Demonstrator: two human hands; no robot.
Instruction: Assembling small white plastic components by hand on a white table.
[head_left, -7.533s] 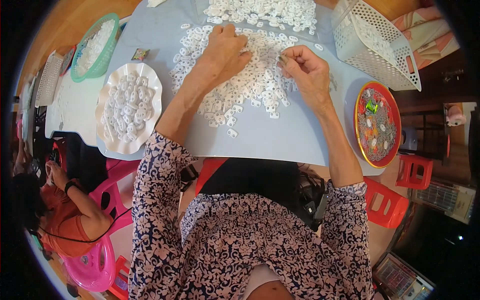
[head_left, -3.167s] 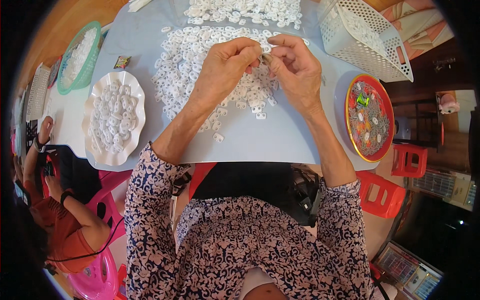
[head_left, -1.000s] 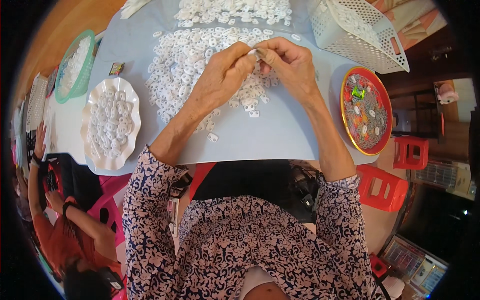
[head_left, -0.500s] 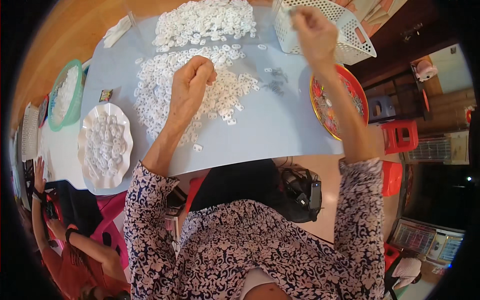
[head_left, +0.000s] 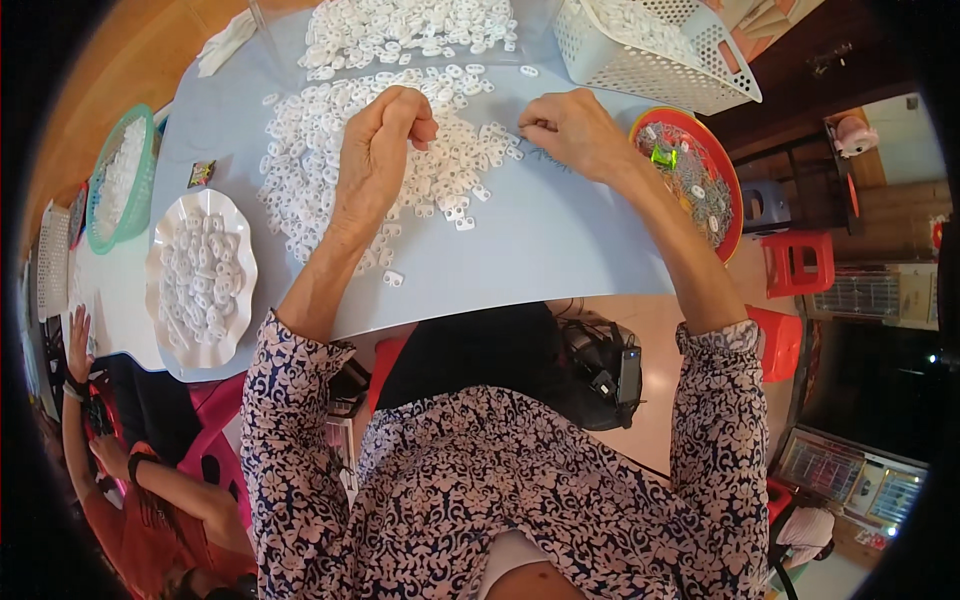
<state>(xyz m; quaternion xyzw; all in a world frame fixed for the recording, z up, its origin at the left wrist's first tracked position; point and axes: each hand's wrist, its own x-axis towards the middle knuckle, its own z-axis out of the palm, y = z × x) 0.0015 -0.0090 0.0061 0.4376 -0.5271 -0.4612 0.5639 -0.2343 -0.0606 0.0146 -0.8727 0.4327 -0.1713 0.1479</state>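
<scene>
The left hand (head_left: 385, 150) curls into a loose fist above the heap of white two-holed plastic pieces (head_left: 310, 160) on the table (head_left: 520, 250); whether it holds one is hidden. The right hand (head_left: 570, 130) has thumb and fingertips drawn narrowly together beside small grey pieces (head_left: 546, 158), perhaps pinching one; I cannot tell. Printing on the small wrapper (head_left: 202, 173) is too tiny to read.

My left hand (head_left: 378, 145) and right hand (head_left: 582, 132) are bare; my navy-and-pale-pink floral fabric blouse (head_left: 480, 490) has long, cuffed sleeves (head_left: 295, 435); black cloth (head_left: 475, 350) covers my lap.
</scene>
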